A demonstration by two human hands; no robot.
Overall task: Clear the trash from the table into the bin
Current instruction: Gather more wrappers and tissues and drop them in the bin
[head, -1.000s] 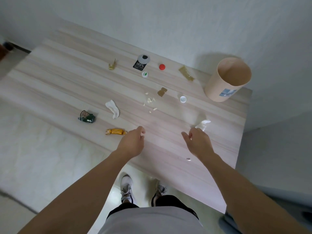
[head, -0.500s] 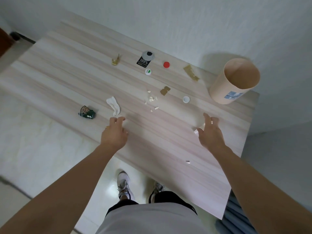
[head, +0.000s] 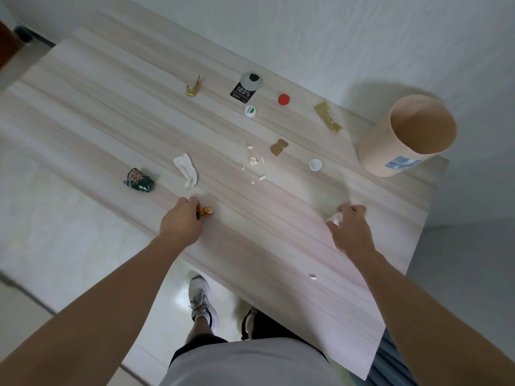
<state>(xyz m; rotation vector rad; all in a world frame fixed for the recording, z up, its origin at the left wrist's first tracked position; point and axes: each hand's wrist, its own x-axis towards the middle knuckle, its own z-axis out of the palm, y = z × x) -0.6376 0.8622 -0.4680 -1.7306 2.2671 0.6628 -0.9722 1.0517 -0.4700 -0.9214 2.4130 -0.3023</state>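
1. Pale striped wood makes up the worktop [head: 97, 107]. Its near edge runs slantwise just under the left wrist, and its right-hand edge lies a little outside the right grip.
2. The left grip [head: 182, 222] has its fingers curled down round a gold foil-wrapped sweet [head: 205, 211]. One twisted end of the sweet pokes out on the inner side, low at the wood and close to the near edge.
3. The right grip [head: 352, 229] is closed round a crumpled white tissue wad [head: 335, 218], which shows between thumb and fingers. Whether the wad has left the wood I cannot tell.
4. The tan cylindrical bin [head: 373, 154] stands upright with its mouth open, beyond the right grip and slightly outward. It sits at the far right corner, near both the wall and the right-hand edge, and open wood lies between it and that grip.
5. Just beyond the left grip lies a twisted white tissue [head: 186, 169]. Outward from that is a crumpled green snack packet [head: 138, 181], near the near edge.
6. A broad open strip of wood separates the two grips. Beyond it lie small white paper scraps [head: 255, 160], a torn gold foil piece [head: 278, 147] and a round white cap [head: 315, 164].
7. A tiny silver scrap [head: 312, 276] lies on the person's side of the right grip, near the near edge.
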